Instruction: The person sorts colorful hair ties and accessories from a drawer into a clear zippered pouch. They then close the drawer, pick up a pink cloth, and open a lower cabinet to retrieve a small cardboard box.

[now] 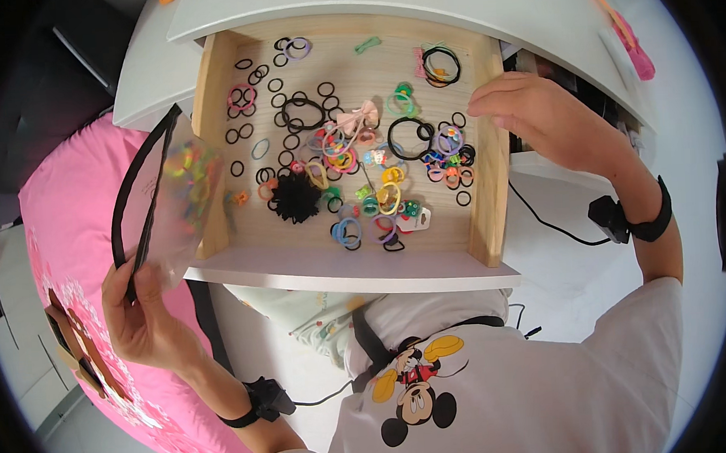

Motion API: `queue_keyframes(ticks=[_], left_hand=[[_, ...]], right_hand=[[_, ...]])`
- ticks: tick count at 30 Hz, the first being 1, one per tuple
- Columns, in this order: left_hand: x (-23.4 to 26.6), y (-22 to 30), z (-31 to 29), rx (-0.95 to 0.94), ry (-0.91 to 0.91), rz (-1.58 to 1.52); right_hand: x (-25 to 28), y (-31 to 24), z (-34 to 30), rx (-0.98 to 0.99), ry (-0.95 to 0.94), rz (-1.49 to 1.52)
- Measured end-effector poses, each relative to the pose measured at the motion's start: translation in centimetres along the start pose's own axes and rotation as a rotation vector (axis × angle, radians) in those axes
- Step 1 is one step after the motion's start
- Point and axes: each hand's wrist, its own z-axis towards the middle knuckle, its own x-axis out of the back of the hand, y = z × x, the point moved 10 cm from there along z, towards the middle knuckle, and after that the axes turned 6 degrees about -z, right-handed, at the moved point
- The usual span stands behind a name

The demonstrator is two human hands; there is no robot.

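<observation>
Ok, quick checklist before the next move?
1. Left fingers on the clear bag: ok, gripping its black-edged end.
2. Bag mouth open: cannot tell from this angle.
3. Drawer pulled out: ok.
4. Right fingers unloaded: ok as far as seen; no item visible in them, at the drawer's right side.
5. Hair ties grouped by colour: not ok, black and coloured ones mixed.
6. Black fluffy scrunchie unobstructed from above: ok.

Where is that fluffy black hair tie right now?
In the head view, the fluffy black hair tie lies in the open drawer, left of its middle, below and left of the pale pink bow.
</observation>
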Motion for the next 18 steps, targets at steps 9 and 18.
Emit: queue_keyframes(ticks=[9, 18], left_hand=[[-0.8, 0.0, 0.1, 0.023, -0.028, -0.012], [-3.7, 2.7, -0.1, -0.014, -0.127, -0.099]], right_hand=[[-1.9, -3.0, 2.0, 0.172, -0.059, -0.134], [-9.2, -6.4, 5.0, 0.452, -0.421, -0.423]])
